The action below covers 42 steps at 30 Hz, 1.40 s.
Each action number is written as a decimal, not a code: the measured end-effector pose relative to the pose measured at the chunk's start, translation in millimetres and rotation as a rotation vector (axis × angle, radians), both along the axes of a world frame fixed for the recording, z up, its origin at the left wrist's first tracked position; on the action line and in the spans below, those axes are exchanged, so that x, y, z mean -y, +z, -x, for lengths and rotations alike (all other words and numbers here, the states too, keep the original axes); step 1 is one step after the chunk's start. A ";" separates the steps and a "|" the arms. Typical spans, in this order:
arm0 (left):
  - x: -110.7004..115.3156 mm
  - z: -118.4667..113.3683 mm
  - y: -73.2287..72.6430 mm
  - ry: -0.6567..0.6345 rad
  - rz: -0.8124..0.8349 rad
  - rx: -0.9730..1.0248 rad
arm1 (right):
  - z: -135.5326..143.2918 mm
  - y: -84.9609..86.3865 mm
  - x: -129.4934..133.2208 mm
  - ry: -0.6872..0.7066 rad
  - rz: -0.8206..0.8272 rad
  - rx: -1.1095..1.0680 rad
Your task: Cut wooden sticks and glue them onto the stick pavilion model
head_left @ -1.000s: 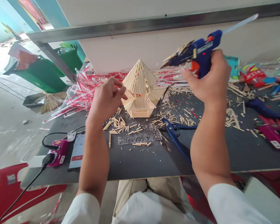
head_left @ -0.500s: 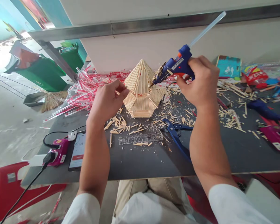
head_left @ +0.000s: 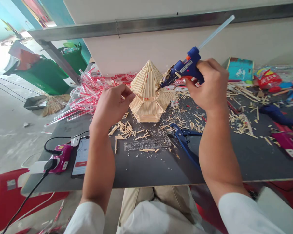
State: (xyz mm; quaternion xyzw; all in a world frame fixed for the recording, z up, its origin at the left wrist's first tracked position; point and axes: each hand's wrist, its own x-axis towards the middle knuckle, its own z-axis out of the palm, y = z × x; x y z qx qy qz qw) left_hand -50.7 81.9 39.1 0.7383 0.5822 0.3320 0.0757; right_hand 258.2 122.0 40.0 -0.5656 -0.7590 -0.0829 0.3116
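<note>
A small hexagonal pavilion model (head_left: 150, 107) of pale wooden sticks, with a pointed roof, stands on the dark table. My right hand (head_left: 211, 83) is wrapped round the grip of a blue hot glue gun (head_left: 185, 66), whose clear glue stick (head_left: 217, 32) pokes out of the back. The gun's nozzle points down-left at the right lower edge of the roof, close to or touching it. At the roof's left edge is my left hand (head_left: 114, 102), its thumb and fingers closed in a pinch; what lies between the fingertips is hidden.
Cut stick pieces (head_left: 127, 130) lie around the model. In front are a clear ruler (head_left: 147, 143) and a blue hand cutter (head_left: 185, 143). Red-and-clear plastic wrappers (head_left: 88, 92) are heaped behind my left hand. A phone (head_left: 80, 159) and magenta power strip (head_left: 63, 157) lie left.
</note>
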 end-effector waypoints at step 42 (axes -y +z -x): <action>6.4 -0.9 7.8 -0.099 0.087 -0.157 | -3.7 -25.0 -22.9 0.043 -0.083 -0.227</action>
